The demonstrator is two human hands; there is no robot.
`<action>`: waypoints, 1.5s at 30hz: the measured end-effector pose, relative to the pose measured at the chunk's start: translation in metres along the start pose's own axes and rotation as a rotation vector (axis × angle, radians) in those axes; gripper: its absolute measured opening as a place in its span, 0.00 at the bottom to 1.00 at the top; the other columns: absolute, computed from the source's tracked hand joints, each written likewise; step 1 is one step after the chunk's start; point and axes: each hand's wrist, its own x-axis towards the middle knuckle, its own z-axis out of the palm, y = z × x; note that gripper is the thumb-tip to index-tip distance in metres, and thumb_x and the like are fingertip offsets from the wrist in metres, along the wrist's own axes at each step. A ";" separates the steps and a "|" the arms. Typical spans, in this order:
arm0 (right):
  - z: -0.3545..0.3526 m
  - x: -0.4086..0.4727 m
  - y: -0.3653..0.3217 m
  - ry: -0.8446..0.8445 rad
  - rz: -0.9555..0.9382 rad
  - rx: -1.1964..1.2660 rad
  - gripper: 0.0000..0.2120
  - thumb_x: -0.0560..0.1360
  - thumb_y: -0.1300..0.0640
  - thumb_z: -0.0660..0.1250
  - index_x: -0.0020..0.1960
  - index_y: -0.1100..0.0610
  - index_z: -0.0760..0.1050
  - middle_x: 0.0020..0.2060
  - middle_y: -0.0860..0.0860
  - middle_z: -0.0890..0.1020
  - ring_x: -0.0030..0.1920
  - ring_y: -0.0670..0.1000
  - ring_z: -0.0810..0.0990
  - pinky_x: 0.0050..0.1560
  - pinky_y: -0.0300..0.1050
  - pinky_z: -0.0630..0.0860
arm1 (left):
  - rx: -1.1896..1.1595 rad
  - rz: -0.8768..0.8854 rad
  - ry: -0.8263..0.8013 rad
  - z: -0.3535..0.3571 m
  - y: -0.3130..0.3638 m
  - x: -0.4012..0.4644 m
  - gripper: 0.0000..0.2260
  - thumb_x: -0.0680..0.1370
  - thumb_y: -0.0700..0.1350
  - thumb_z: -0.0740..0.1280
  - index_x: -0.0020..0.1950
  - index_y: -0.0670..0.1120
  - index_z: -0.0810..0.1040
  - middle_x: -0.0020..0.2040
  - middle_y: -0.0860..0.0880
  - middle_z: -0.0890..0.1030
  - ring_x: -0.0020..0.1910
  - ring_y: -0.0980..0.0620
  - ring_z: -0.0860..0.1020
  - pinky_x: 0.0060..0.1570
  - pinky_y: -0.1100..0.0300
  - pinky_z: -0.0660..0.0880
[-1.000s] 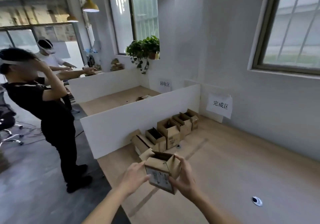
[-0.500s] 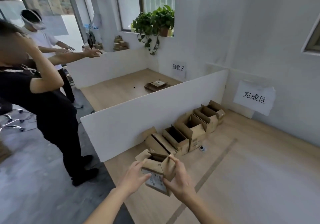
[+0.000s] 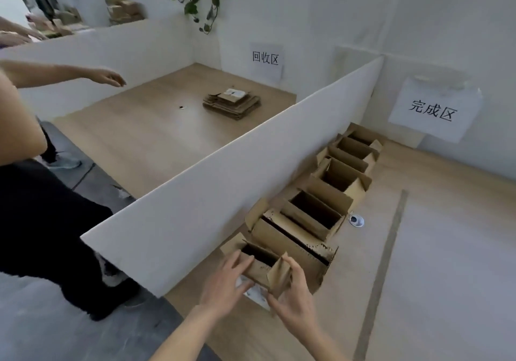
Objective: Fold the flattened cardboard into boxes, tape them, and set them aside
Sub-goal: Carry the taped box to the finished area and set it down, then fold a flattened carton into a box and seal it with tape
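Beyond the white divider point(image 3: 212, 193): a stack of flattened cardboard point(image 3: 232, 106) and a bystander's outstretched hand point(image 3: 107, 77). Along the divider's near side, a row of open-topped boxes point(image 3: 329, 190). At the row's near end, an open box point(image 3: 265, 268), gripped between left hand point(image 3: 227, 279) and right hand point(image 3: 293, 291), fingers curled on its sides. Pale wooden tabletop point(image 3: 435, 249) underneath, paper sign point(image 3: 434, 109) on the wall.

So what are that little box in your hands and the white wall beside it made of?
The box looks like plain brown corrugated cardboard: matte, with creased flaps. The divider seems a smooth white board, perhaps foam or laminate; its core doesn't show.
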 end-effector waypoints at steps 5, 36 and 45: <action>0.026 0.015 0.019 0.031 0.132 -0.054 0.42 0.66 0.45 0.75 0.71 0.38 0.53 0.66 0.42 0.70 0.62 0.41 0.74 0.59 0.38 0.75 | 0.068 0.154 -0.072 0.014 -0.022 0.025 0.27 0.82 0.60 0.59 0.80 0.65 0.54 0.82 0.57 0.50 0.81 0.55 0.47 0.74 0.55 0.63; -0.245 -0.114 -0.081 0.324 0.031 -0.713 0.36 0.75 0.33 0.62 0.79 0.41 0.57 0.80 0.45 0.58 0.79 0.49 0.57 0.78 0.49 0.56 | 0.299 0.449 0.194 -0.096 0.239 -0.043 0.30 0.79 0.66 0.61 0.80 0.58 0.61 0.79 0.52 0.64 0.78 0.50 0.61 0.76 0.52 0.59; -0.447 -0.342 -0.086 0.541 0.212 -0.834 0.41 0.71 0.28 0.64 0.79 0.40 0.55 0.81 0.46 0.57 0.80 0.50 0.54 0.79 0.52 0.51 | 0.182 0.725 0.194 -0.066 0.503 -0.179 0.37 0.77 0.69 0.62 0.82 0.55 0.57 0.82 0.48 0.56 0.80 0.47 0.56 0.77 0.50 0.54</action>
